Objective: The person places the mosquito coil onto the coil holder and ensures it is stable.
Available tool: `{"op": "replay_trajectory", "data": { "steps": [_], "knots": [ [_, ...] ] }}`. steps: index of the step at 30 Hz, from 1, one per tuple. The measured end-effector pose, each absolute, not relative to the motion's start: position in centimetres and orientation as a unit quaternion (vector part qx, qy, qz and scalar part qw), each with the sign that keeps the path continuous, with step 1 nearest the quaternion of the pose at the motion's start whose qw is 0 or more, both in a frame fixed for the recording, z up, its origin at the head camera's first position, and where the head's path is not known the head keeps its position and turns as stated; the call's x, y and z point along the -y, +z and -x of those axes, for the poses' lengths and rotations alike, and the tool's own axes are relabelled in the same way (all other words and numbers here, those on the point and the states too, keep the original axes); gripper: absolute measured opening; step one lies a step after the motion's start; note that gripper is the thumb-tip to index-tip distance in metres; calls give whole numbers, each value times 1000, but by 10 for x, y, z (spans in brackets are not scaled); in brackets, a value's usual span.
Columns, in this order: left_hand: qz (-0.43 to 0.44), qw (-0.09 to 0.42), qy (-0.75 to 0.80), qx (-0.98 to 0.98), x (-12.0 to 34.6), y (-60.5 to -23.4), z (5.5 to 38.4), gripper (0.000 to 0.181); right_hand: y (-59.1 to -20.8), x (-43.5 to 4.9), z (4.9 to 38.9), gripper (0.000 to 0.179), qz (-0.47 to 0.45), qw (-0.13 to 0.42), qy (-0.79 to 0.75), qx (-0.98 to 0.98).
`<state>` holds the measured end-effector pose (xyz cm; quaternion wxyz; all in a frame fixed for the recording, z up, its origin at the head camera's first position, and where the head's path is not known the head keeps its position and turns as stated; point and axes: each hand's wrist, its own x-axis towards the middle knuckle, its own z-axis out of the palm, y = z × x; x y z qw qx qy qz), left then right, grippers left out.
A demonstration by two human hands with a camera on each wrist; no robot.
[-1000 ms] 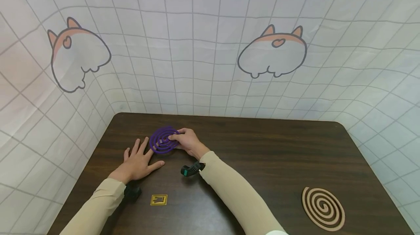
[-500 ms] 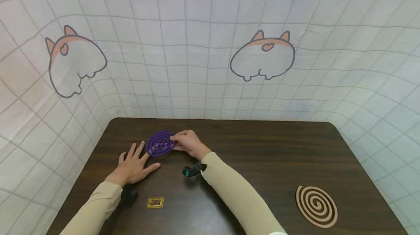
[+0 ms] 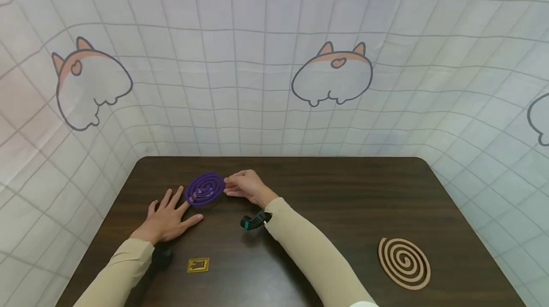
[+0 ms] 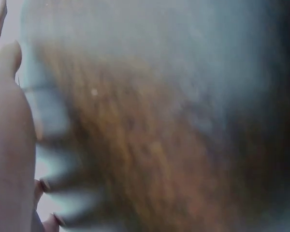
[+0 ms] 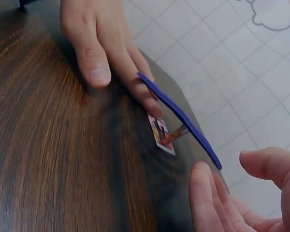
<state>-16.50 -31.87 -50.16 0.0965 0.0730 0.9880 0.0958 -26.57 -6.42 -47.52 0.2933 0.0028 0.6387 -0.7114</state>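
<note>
One purple spiral [image 5: 183,119] leans on a slim peg [image 5: 176,135] above a small card [image 5: 160,134], toward the far left of the table [image 3: 343,202]. My left hand [image 3: 165,219] lies spread, a fingertip seemingly on the card's edge. My right hand [image 3: 249,188] has thumb and fingers parted beside the spiral's rim, gripping nothing. I judge the spiral light and thin, its coils likely springy and easily bent, so a soft pinch on the outer rim suits it; the peg looks fragile.
</note>
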Motion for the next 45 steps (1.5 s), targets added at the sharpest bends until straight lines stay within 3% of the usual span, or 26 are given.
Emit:
{"op": "replay_trajectory", "data": {
  "steps": [27,45],
  "knots": [
    [-93,102,81,-987,334,-490,146,81,-469,14,268,36,16,262,-695,-669],
    [-130,52,71,-988,335,-483,114,75,-458,-31,265,33,33,240,-677,-695]
  ]
}}
